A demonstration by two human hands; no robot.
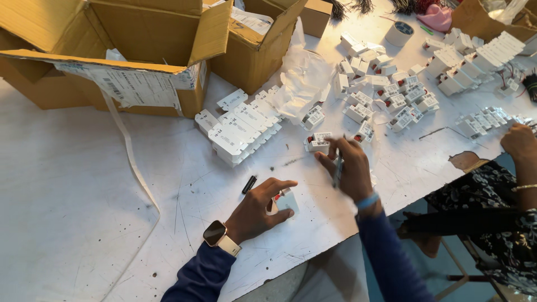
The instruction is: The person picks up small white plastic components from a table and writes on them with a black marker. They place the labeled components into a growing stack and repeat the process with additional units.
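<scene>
A scuffed white work table [84,212] fills most of the view. On its far left stands a big open brown cardboard carton [112,50] with a long white paper label [131,84] stuck across its front flap. A second open brown cardboard box [254,47] stands just right of it. Crumpled clear plastic wrap [305,78] lies beside that box. Near the cartons sits a packed row of flat white rectangular plastic modules [240,131], with many more scattered white modules with red parts [391,92] farther right.

The right hand [349,168] is clenched around a thin dark pen-like tool [338,168], its fingertips at a small white module with red marks [318,142]. The left hand [258,210], with a square wristwatch [215,234], grasps a small white plastic module [285,201] against the table. A short black stick [249,184] lies just beside it. Another person's hand [520,142] rests at the right edge.
</scene>
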